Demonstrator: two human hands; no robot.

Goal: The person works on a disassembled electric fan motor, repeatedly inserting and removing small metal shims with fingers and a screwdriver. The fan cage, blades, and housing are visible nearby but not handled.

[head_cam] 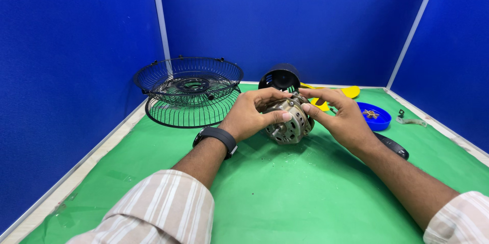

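A round grey metal fan motor [289, 122] with vent holes is held just above the green mat [285, 193] near the middle of the table. My left hand [250, 113] grips its left side, thumb pressed on the front face. From the right, my right hand [340, 117] holds the other side with the fingertips on its top edge. A black watch sits on my left wrist.
Two black wire fan guards [189, 90] lie stacked at the back left. A black motor housing [279, 77] stands behind the motor, with yellow fan blades [346, 93] beside it. A blue bowl [376, 117] and a small metal bracket [407, 120] lie right. Blue partition walls surround the table.
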